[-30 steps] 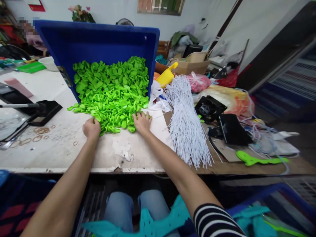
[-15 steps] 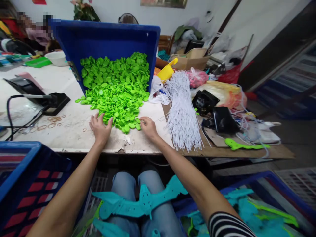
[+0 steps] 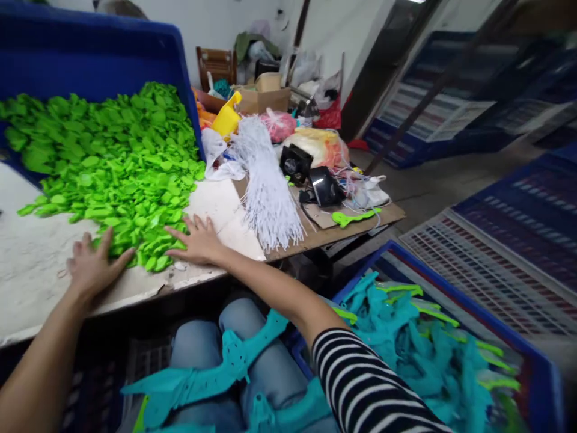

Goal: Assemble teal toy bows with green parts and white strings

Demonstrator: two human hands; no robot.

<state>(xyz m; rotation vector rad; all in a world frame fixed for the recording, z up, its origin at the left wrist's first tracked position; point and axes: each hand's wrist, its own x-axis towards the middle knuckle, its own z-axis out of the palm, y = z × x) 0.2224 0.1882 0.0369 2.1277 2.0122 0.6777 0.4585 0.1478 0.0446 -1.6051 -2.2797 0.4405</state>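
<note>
A large heap of small bright green plastic pieces [image 3: 130, 180] spills from a tipped blue bin [image 3: 90, 45] onto the table. At the heap's near left edge my left hand [image 3: 94, 264] rests with its fingers spread, touching the pieces. My right hand [image 3: 198, 240] lies at the right edge of the heap, fingers apart, its thumb side against the pieces. Neither hand holds anything that I can see. Across my lap lies a long teal plastic part [image 3: 234, 355], with another teal part [image 3: 288, 409] nearer to me.
Right of the heap lies a bundle of white ties [image 3: 270, 186]. Beyond are a yellow scoop [image 3: 226, 117], a small black fan [image 3: 296, 163] and a green plastic part [image 3: 354, 217]. A blue crate [image 3: 536, 361] of teal and green parts stands at my right.
The view has swung to the right, bringing the crate more into sight. My right hand has gone from curled fingers to spread ones; both hands remain at the heap's near edge.
</note>
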